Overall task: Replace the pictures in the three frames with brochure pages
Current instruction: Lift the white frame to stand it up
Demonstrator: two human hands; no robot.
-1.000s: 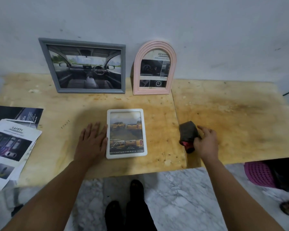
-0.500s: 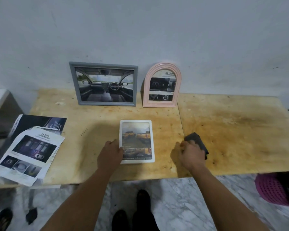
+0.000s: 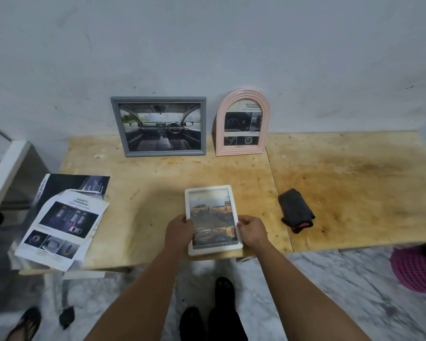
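The wooden surface (image 3: 342, 183) runs out of view at its right edge. On its left near corner lie loose brochure pages (image 3: 59, 225), overhanging the edge; the lower sheets are mostly covered by the top one, headed "SAFETY", and the small print cannot be read. A pink basket (image 3: 418, 269) on the floor is cut off at the right border.

At the back, leaning against the wall, stand the grey frame (image 3: 161, 126), showing a car interior, and just to its right the pink arched frame (image 3: 242, 123), whose page heading is cropped by the arch.

The white frame (image 3: 212, 219), holding a page of yellow trucks, is at the near edge of the surface, centre. Whether its near end is lifted or resting cannot be told. The left hand (image 3: 178, 230) grips its left side and the right hand (image 3: 252, 230) grips its right side, thumbs over the front border; the fingers behind are hidden.

A folded dark cloth (image 3: 296, 210) lies to the right, apart from the right hand.
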